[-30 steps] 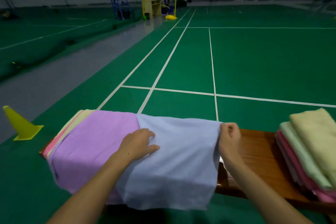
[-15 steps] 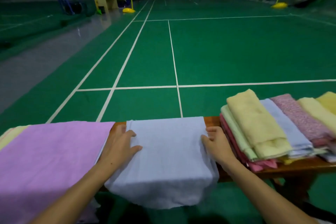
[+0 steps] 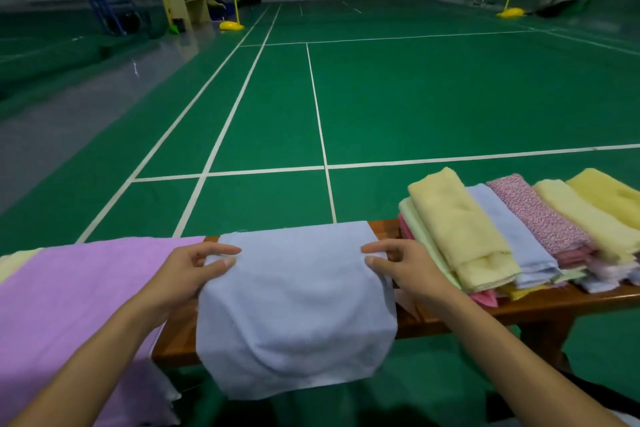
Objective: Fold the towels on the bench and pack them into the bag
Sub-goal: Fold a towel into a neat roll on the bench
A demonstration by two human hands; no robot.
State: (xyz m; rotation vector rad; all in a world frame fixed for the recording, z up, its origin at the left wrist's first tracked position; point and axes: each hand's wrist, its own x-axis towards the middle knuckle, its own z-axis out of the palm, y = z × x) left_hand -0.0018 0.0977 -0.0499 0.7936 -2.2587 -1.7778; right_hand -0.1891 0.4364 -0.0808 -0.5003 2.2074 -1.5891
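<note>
Pale blue soft cloth towel [image 3: 294, 302] lies across the brown wooden bench [image 3: 519, 308] at 6 o'clock, near half drooping over the front edge. Left hand [image 3: 194, 270] pinches its left edge; right hand [image 3: 401, 267] pinches its right edge. Looks light, limp; best taken at side edges. Lilac spread towel [image 3: 86, 295] at 9 o'clock, folded stack of pastel towels [image 3: 502, 236] at 3 o'clock; bare bench strips between. No bag visible.

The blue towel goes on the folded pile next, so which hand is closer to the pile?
Probably the right hand: it pinches the blue towel's edge next to the folded pile. The left hand pinches the far side, by the purple towel.
</note>
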